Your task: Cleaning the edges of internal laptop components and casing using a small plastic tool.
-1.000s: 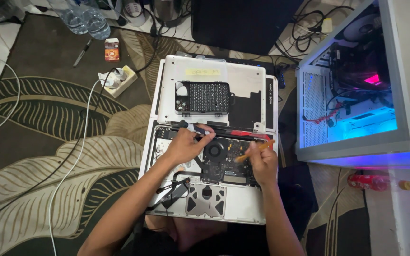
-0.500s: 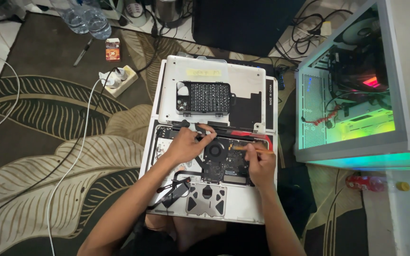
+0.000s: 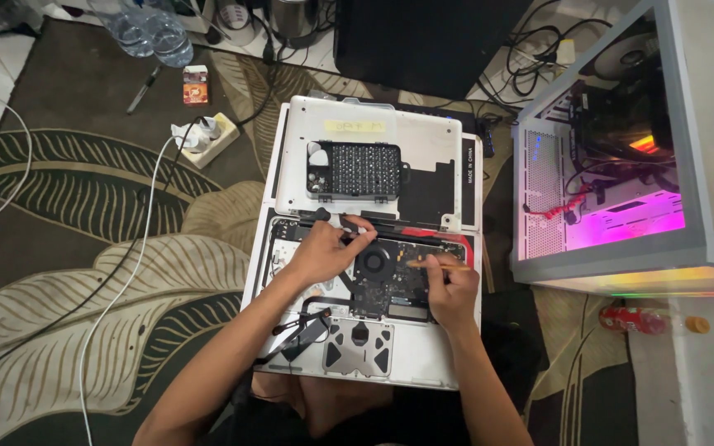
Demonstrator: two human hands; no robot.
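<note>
Under both hands lies the opened laptop [image 3: 373, 347], its fan [image 3: 371, 266] between them. Left hand [image 3: 324, 252] presses flat on the board; right hand [image 3: 449, 289] pinches a thin tool [image 3: 438, 266]. Beyond sits a screwdriver bit case [image 3: 355, 171]; rightward, a lit computer tower [image 3: 621, 157] on the leaf-patterned carpet [image 3: 84, 272].
</note>
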